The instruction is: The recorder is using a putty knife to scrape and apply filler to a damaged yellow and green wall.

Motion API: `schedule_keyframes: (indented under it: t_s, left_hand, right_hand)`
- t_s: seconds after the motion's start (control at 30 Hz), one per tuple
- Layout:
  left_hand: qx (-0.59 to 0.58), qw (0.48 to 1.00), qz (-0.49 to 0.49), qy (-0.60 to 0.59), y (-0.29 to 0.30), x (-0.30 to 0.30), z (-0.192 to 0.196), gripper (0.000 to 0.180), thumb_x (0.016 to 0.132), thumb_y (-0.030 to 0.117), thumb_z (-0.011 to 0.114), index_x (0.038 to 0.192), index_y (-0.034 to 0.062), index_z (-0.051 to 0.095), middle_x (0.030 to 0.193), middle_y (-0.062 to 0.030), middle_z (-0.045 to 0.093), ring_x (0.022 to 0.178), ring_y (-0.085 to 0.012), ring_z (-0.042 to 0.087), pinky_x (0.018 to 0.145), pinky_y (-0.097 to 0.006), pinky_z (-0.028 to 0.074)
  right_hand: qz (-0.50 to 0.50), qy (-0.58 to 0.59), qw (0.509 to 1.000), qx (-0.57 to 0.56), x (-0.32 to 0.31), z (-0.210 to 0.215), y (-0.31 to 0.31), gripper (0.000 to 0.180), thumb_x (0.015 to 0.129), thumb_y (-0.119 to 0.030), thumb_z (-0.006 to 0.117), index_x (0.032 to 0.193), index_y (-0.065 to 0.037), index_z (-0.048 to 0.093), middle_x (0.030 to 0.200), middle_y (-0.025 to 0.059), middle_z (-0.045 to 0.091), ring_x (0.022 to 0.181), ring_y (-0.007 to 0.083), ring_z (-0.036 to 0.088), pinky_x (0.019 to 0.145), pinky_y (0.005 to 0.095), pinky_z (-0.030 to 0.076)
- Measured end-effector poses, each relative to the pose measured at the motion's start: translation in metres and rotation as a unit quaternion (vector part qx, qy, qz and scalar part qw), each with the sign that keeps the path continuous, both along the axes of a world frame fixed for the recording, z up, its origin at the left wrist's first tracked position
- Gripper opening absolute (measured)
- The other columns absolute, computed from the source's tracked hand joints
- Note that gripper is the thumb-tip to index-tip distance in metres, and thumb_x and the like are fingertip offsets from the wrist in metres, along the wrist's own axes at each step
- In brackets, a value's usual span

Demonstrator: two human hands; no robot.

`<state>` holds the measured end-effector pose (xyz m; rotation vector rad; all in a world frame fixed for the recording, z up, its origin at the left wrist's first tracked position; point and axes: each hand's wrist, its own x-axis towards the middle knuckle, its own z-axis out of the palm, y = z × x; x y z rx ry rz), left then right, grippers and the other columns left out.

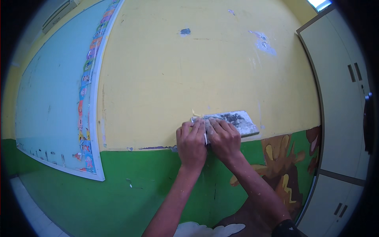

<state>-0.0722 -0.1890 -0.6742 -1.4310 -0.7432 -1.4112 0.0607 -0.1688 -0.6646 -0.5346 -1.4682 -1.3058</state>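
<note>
Against the lower part of the yellow wall (154, 94) is a flat, rectangular plastering trowel (241, 120), its face smeared grey, white and black. My left hand (192, 142) is closed at its left end, fingers curled over the edge. Beside it, almost touching, my right hand (223, 136) grips the nearer edge. Any handle is hidden by my hands. A thin whitish strip (205, 138) shows between them. Just above my left fingertips, a pale yellow curl of paint (196, 114) sticks out.
Green paint (134, 170) covers the lower wall, with a brown painted figure (280, 173) at right. A framed board (59, 87) with a colourful strip hangs at left. A tall pale cabinet (335, 87) stands at right. Bare patches (185, 31) mark the wall higher up.
</note>
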Motion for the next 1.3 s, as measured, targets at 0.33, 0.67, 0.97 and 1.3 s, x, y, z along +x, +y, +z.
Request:
schedule_keyframes:
  t_s: [0.33, 0.67, 0.97, 1.3]
  left_hand:
    - [-0.004, 0.999, 0.005, 0.031, 0.004, 0.013, -0.047, 0.034, 0.085, 0.006, 0.060, 0.116, -0.0043, 0.072, 0.116, -0.0141, 0.073, 0.100, -0.0283, 0.063, 0.087, -0.041, 0.050]
    - [0.001, 0.999, -0.027, 0.043, 0.006, 0.006, -0.049, 0.035, 0.086, 0.008, 0.061, 0.117, -0.0033, 0.072, 0.114, -0.0129, 0.074, 0.101, -0.0284, 0.063, 0.087, -0.041, 0.051]
    - [0.009, 0.999, -0.020, 0.039, 0.008, 0.000, -0.043, 0.035, 0.084, 0.007, 0.062, 0.116, -0.0022, 0.072, 0.117, -0.0120, 0.074, 0.100, -0.0266, 0.063, 0.088, -0.040, 0.051]
    - [0.011, 0.998, -0.023, 0.055, 0.011, -0.001, -0.058, 0.036, 0.086, 0.007, 0.059, 0.118, -0.0031, 0.071, 0.116, -0.0130, 0.072, 0.104, -0.0261, 0.061, 0.091, -0.041, 0.050]
  right_hand:
    - [-0.003, -0.022, 0.999, 0.025, 0.019, -0.042, -0.007, 0.024, 0.080, -0.009, 0.064, 0.100, 0.001, 0.074, 0.106, 0.0136, 0.074, 0.099, 0.0269, 0.071, 0.081, 0.0380, 0.057]
    - [-0.024, -0.002, 0.999, 0.048, 0.012, -0.045, -0.003, 0.025, 0.078, -0.010, 0.065, 0.098, 0.000, 0.074, 0.103, 0.0127, 0.075, 0.095, 0.0255, 0.072, 0.079, 0.0369, 0.056]
    - [-0.006, 0.015, 0.999, 0.050, 0.008, -0.051, -0.002, 0.021, 0.077, -0.009, 0.064, 0.094, -0.001, 0.073, 0.102, 0.0120, 0.074, 0.092, 0.0255, 0.071, 0.076, 0.0370, 0.056]
    - [0.009, 0.017, 0.999, 0.048, 0.007, -0.064, -0.003, 0.021, 0.077, -0.011, 0.064, 0.093, -0.002, 0.073, 0.101, 0.0123, 0.073, 0.090, 0.0244, 0.069, 0.072, 0.0368, 0.054]
